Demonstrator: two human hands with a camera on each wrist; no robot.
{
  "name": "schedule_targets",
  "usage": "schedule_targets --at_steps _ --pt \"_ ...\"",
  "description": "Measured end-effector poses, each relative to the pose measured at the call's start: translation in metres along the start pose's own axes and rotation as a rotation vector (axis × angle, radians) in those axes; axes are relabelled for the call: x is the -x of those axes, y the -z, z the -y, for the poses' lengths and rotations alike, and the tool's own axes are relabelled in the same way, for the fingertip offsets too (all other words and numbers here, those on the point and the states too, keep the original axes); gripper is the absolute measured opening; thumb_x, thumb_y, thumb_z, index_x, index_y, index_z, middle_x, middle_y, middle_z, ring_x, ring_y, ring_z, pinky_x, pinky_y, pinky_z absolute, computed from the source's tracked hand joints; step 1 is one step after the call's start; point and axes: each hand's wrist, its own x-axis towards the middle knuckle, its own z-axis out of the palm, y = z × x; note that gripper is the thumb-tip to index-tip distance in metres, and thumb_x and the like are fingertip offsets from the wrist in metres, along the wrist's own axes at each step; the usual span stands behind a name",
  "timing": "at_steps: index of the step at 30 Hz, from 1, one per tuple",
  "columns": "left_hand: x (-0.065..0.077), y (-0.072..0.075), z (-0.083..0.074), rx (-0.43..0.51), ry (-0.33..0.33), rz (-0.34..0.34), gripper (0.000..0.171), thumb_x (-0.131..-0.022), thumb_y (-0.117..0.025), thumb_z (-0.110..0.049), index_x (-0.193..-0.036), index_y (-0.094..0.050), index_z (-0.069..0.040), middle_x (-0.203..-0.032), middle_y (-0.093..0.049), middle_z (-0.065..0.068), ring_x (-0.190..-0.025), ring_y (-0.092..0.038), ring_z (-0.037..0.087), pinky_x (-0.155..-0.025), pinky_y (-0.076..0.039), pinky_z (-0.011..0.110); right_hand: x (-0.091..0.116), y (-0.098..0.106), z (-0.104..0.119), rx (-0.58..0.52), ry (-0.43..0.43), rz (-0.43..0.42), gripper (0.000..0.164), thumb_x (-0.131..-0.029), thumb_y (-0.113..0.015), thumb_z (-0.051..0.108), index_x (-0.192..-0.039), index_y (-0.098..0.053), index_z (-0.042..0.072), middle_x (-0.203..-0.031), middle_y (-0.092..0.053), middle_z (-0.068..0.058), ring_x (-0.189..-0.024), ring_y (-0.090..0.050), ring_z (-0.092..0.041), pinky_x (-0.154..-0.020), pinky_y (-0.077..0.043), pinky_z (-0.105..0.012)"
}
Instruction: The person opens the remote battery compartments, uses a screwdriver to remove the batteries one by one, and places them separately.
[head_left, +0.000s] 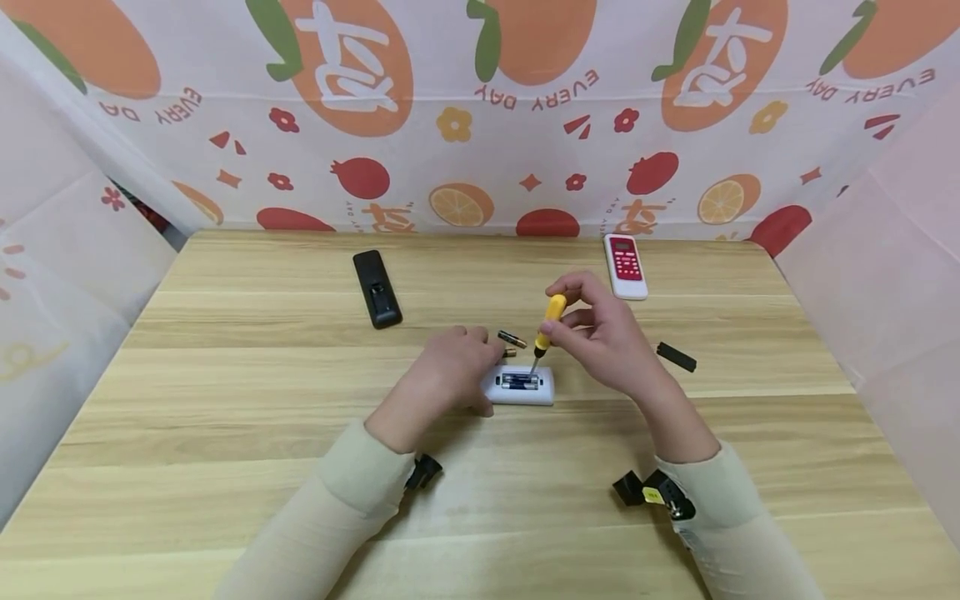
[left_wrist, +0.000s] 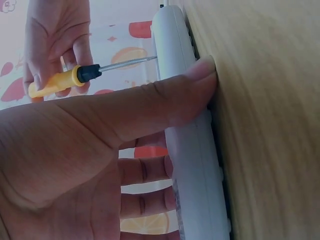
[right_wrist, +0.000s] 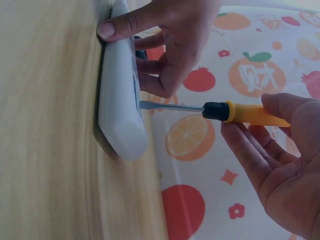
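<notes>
A white remote control (head_left: 546, 395) lies back side up on the table, its battery bay uncovered with batteries (head_left: 519, 382) inside. My left hand (head_left: 452, 371) grips its left end, the thumb along the near side edge in the left wrist view and the other fingers at the far side. Between thumb and fingers, my right hand (head_left: 600, 333) pinches a yellow-handled screwdriver (head_left: 553, 310). Its flat metal tip (right_wrist: 146, 105) points down at the bay. Just behind the remote, beside the left fingertips, lie loose batteries (head_left: 512, 338), one partly covered by that hand.
A black remote (head_left: 377, 287) lies at the back left, and a white remote with a red keypad (head_left: 625, 265) at the back right. Right of my right hand is a small black cover (head_left: 677, 357). A fruit-printed cloth (head_left: 457, 167) hangs behind the wooden table (head_left: 247, 333).
</notes>
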Motion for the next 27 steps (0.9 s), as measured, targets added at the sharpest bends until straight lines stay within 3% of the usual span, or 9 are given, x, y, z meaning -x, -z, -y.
schedule_targets --at_steps 7,13,18,22,27 --pt "0.002 0.001 -0.003 0.014 0.006 -0.005 0.076 -0.058 -0.081 -0.051 -0.12 -0.053 -0.017 -0.104 -0.054 0.002 -0.089 -0.049 0.021 -0.075 -0.043 0.037 0.001 -0.006 -0.001 0.007 0.024 0.026 0.033 -0.084 -0.065 0.009 -0.111 -0.047 0.013 -0.098 -0.052 -0.004 -0.081 -0.063 -0.022 -0.067 -0.053 -0.03" --pt "0.003 0.0 -0.003 0.03 0.015 -0.014 0.075 -0.057 -0.082 -0.05 -0.119 -0.054 -0.016 -0.105 -0.054 0.002 -0.09 -0.049 0.021 -0.074 -0.044 0.039 0.003 -0.007 0.004 0.051 0.019 0.057 0.029 -0.082 -0.068 0.011 -0.104 -0.049 0.008 -0.092 -0.053 -0.003 -0.079 -0.061 -0.019 -0.066 -0.053 -0.031" --pt "0.001 -0.002 -0.003 0.04 -0.006 -0.028 0.074 -0.057 -0.082 -0.05 -0.117 -0.055 -0.015 -0.104 -0.054 0.001 -0.088 -0.049 0.02 -0.073 -0.044 0.036 0.007 -0.009 0.006 0.043 0.06 0.158 0.023 -0.079 -0.071 0.008 -0.091 -0.052 0.009 -0.086 -0.055 -0.003 -0.078 -0.059 -0.016 -0.066 -0.053 -0.031" --pt "0.001 -0.004 0.001 0.064 -0.023 -0.037 0.07 -0.055 -0.082 -0.051 -0.112 -0.057 -0.017 -0.1 -0.055 -0.003 -0.083 -0.049 0.016 -0.07 -0.042 0.032 0.008 -0.012 -0.004 0.077 0.1 0.232 0.023 -0.077 -0.072 0.008 -0.082 -0.051 0.014 -0.082 -0.058 0.001 -0.077 -0.058 -0.014 -0.066 -0.052 -0.028" --pt "0.002 -0.008 0.004 0.094 -0.041 -0.072 0.065 -0.054 -0.082 -0.053 -0.105 -0.058 -0.021 -0.098 -0.055 -0.006 -0.083 -0.05 0.014 -0.071 -0.042 0.032 0.006 -0.009 -0.019 0.206 0.031 0.135 0.021 -0.079 -0.072 0.021 -0.086 -0.052 0.022 -0.084 -0.059 0.008 -0.074 -0.058 -0.01 -0.064 -0.051 -0.025"
